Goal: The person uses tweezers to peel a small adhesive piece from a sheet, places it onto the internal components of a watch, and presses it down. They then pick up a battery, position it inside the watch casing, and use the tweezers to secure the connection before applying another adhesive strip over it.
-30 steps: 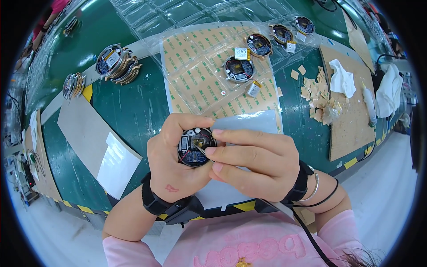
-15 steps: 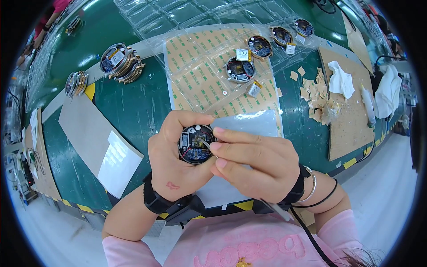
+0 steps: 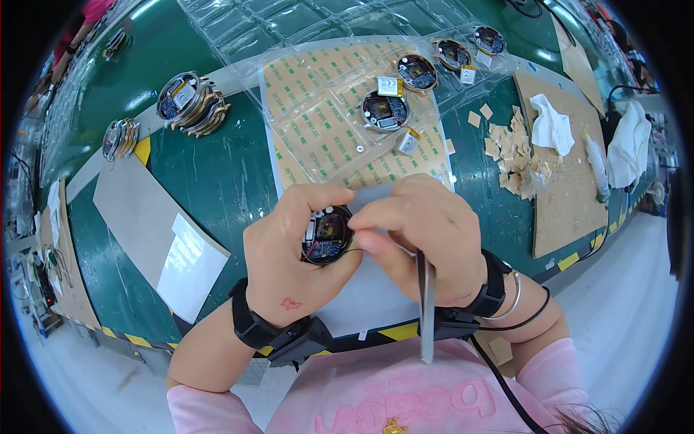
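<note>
Left hand (image 3: 295,253): fingers closed round the rim of one round device (image 3: 327,235), open side up, circuit board and wiring showing; held above the near part of the green counter (image 3: 224,202).

Right hand (image 3: 434,231): silver tweezers (image 3: 426,311) held in the curled fingers, one end pointing back toward the body. Thumb and forefinger nearly meet at the right edge of the round device; cannot tell whether they pinch any part of it.

Clear plastic tray (image 3: 309,168), one, over a tan patterned sheet (image 3: 280,87); in and about it, four open round cases (image 3: 384,111) with small silver batteries (image 3: 408,142) beside them.

Left side: one larger stack of round housings (image 3: 194,107), leaning; one smaller stack (image 3: 121,139), near it; one grey-brown board (image 3: 134,206), with a glossy white sheet (image 3: 191,271) on its near end.

Right side: tan paper scraps (image 3: 515,148), in a loose heap beside a brown board (image 3: 571,213); on the board, one crumpled white cloth (image 3: 551,124) and one white tube (image 3: 597,170).
</note>
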### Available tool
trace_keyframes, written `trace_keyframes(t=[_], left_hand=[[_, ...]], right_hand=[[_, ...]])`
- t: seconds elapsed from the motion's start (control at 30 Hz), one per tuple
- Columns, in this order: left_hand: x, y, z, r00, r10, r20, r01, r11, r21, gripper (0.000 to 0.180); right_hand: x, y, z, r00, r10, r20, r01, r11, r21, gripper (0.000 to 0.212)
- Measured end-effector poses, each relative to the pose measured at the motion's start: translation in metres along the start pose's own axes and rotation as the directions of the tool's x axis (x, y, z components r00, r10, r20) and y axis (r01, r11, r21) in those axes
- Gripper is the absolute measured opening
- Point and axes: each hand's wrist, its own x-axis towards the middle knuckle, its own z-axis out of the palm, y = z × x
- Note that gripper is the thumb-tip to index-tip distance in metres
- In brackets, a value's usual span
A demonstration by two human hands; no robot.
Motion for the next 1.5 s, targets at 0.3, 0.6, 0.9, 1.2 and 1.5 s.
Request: trace_keyframes(t=[0.3,0.6,0.9,1.2,1.5], left_hand=[[-0.002,0.004,0.002,0.997,0.048,0.061,-0.054,0.994,0.098,0.038],[0.0,0.001,0.004,0.989,0.116,0.088,-0.122,0.991,0.061,0.039],[0.0,0.001,0.006,0.99,0.104,0.09,-0.109,0.993,0.049,0.035],[-0.002,0.004,0.0,0.988,0.039,0.15,-0.043,0.999,0.023,0.035],[0.002,0.003,-0.005,0.977,-0.123,0.174,0.148,0.979,-0.14,0.036]], right_hand=[[-0.005,0.003,0.013,1.0,0.015,-0.015,-0.015,0.998,-0.061,0.022],[-0.008,0.0,0.02,0.998,-0.011,-0.059,0.004,0.993,-0.121,0.021],[-0.009,-0.001,0.018,0.997,0.02,-0.071,-0.031,0.988,-0.149,0.023],[-0.006,0.003,0.009,0.994,0.013,-0.104,-0.033,0.981,-0.191,0.024],[-0.002,-0.001,-0.013,0.948,0.269,-0.169,-0.281,0.958,-0.055,0.015]])
